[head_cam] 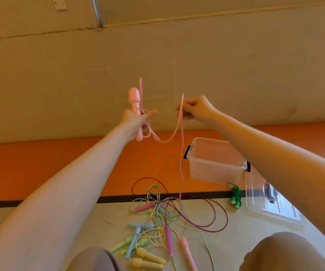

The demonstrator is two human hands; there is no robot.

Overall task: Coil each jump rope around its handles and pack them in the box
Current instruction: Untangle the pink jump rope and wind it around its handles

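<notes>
Overhead, both hands grip one pink rope [181, 133]: left hand [136, 122] its handle [134, 100], right hand [196, 108] pinching.

The rope [181, 133] held up is pale pink, and so is its handle [134, 106]. The box [216, 163] is clear plastic with black latches; its lid [271, 204] is clear too. A coiled rope [236, 194] beside it is green. On the floor [60, 222], beige with an orange band and a black stripe, lie 2 pale yellow handles [150, 259], light green, light blue and magenta handles, and a dark maroon cord [214, 212].
</notes>
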